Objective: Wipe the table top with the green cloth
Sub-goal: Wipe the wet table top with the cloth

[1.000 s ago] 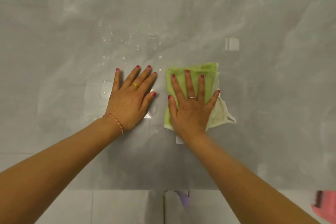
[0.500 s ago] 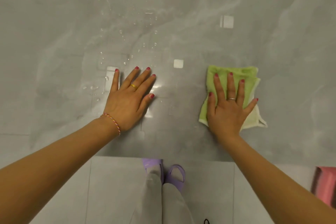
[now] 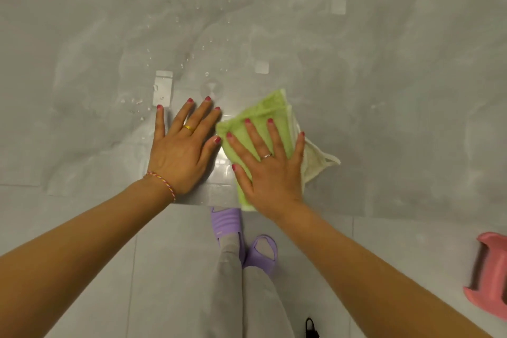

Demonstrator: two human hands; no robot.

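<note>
The green cloth (image 3: 270,114), folded with a pale underside showing at its right, lies flat on the glossy grey marble table top (image 3: 384,90) near the front edge. My right hand (image 3: 270,166) presses down on it with fingers spread. Just left of the cloth my left hand (image 3: 182,149) rests flat on the bare table, fingers apart, its thumb tip almost touching the cloth's left edge. Water droplets (image 3: 192,57) dot the surface beyond my left hand.
The table's front edge (image 3: 411,216) runs across the lower middle. Below it are a tiled floor, my legs in grey trousers and purple slippers (image 3: 260,252). A pink plastic stool (image 3: 491,280) stands on the floor at the right.
My right hand has slid the cloth back left and nearer the front edge, close to my left hand. The left hand has stayed planted.
</note>
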